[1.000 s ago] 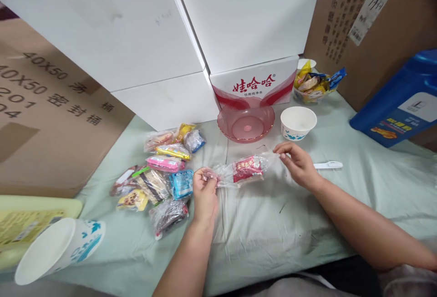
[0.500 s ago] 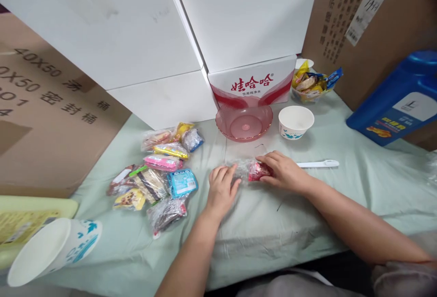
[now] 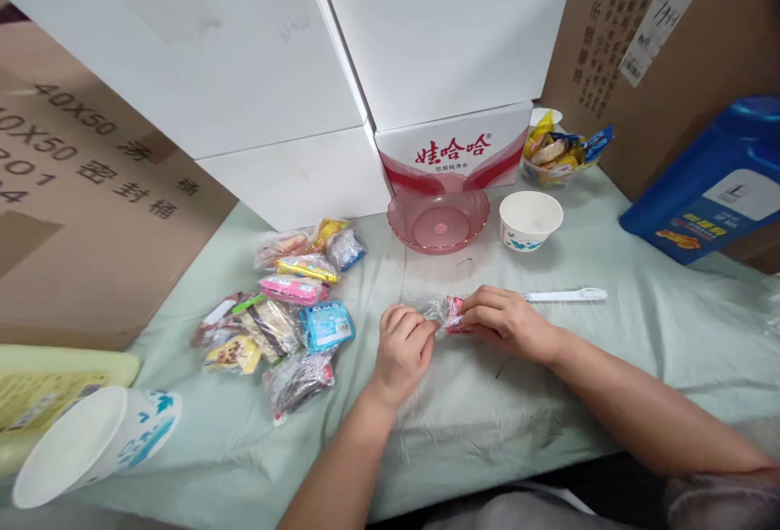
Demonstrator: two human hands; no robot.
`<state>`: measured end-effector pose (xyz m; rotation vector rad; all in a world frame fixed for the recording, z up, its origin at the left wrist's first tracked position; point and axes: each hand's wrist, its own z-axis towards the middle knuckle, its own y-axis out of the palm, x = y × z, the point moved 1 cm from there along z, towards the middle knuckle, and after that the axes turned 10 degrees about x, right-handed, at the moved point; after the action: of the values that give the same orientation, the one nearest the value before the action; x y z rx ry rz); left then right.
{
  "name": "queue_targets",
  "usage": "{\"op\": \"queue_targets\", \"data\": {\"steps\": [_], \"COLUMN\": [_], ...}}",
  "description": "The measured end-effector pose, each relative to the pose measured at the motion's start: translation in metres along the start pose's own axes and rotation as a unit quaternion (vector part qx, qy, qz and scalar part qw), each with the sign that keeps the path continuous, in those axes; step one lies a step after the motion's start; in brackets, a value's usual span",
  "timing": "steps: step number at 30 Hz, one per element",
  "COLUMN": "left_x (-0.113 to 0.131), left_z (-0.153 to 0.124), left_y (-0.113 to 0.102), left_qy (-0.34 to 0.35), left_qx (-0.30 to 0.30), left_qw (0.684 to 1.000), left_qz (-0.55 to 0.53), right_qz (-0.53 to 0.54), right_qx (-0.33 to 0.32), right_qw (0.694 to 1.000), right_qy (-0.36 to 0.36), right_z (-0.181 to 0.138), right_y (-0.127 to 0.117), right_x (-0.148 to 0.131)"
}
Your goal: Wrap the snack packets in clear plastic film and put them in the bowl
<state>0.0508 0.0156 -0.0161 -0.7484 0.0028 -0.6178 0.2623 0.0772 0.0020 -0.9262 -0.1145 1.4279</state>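
Observation:
A small red packet (image 3: 454, 314) in a clear plastic bag (image 3: 431, 310) lies between my hands on the green cloth. My left hand (image 3: 405, 348) is closed, thumb and fingers pinching the loose left end of the bag. From the right, my right hand (image 3: 510, 320) grips the red packet and covers much of it. Behind them stands a pink ribbed glass bowl (image 3: 439, 225) with nothing in it. A white handled tool (image 3: 566, 296), its left end hidden by my right hand, lies to the right.
Several wrapped snacks (image 3: 296, 290) lie at the left. A paper cup (image 3: 530, 221) stands right of the bowl, near a bowl of snacks (image 3: 557, 160). A large paper cup (image 3: 91, 445) lies at front left. A blue bottle (image 3: 707, 180) and boxes (image 3: 454, 148) border the cloth.
My left hand has closed from loosely spread fingers to a pinch on the bag's end. My right hand has shifted slightly, with its fingers drawn in more around the packet.

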Motion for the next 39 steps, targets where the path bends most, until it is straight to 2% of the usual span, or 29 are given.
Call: {"op": "queue_targets", "data": {"steps": [3,5,7,11,15,18,21,23,25,26,27,29,32,35,37,39], "left_x": [0.005,0.009,0.015,0.027,0.037,0.04,0.04,0.038,0.038,0.038,0.039,0.043,0.05,0.052,0.049,0.045], "left_z": [0.003,0.003,0.001,-0.001,-0.003,-0.007,-0.009,-0.009,-0.007,-0.006,-0.005,-0.004,-0.005,-0.008,-0.009,-0.009], "left_y": [-0.012,-0.017,-0.019,-0.02,-0.022,-0.025,-0.028,-0.03,-0.033,-0.034,-0.036,-0.038,-0.04,-0.04,-0.037,-0.034], "left_qy": [0.006,0.018,0.034,0.045,0.042,0.057,0.054,0.043,0.034,0.032,0.029,0.023,0.008,-0.005,-0.019,-0.037], "left_qx": [0.054,0.039,-0.011,-0.116,-0.188,-0.237,-0.289,-0.321,-0.342,-0.345,-0.345,-0.349,-0.38,-0.402,-0.386,-0.347], "left_qw": [0.998,0.998,0.995,0.985,0.976,0.966,0.953,0.945,0.939,0.937,0.937,0.934,0.919,0.91,0.919,0.935], "left_qz": [-0.023,-0.052,-0.09,-0.12,-0.097,-0.088,-0.068,-0.044,-0.031,-0.035,-0.046,-0.077,-0.102,-0.098,-0.083,-0.064], "right_qz": [-0.034,-0.082,-0.111,-0.061,-0.015,0.006,0.1,0.202,0.28,0.289,0.273,0.186,0.049,0.012,0.011,-0.017], "right_qx": [-0.022,-0.071,-0.103,-0.118,-0.176,-0.157,-0.142,-0.2,-0.294,-0.329,-0.347,-0.318,-0.197,-0.1,-0.092,-0.125], "right_qw": [0.994,0.981,0.97,0.979,0.976,0.978,0.979,0.953,0.904,0.886,0.882,0.912,0.963,0.986,0.992,0.99], "right_qy": [0.097,0.159,0.19,0.156,0.129,0.137,0.111,0.108,0.134,0.15,0.164,0.181,0.179,0.134,0.088,0.062], "right_z": [-0.003,-0.004,-0.003,0.0,0.001,0.001,0.003,0.003,0.002,0.001,0.001,0.001,0.002,0.002,0.001,-0.002], "right_y": [-0.006,-0.01,-0.013,-0.019,-0.022,-0.028,-0.037,-0.042,-0.046,-0.046,-0.046,-0.042,-0.035,-0.025,-0.016,-0.004], "right_x": [0.006,0.013,0.018,0.019,0.014,0.014,0.013,0.009,0.004,0.002,0.001,0.001,0.003,0.003,0.001,-0.001]}}
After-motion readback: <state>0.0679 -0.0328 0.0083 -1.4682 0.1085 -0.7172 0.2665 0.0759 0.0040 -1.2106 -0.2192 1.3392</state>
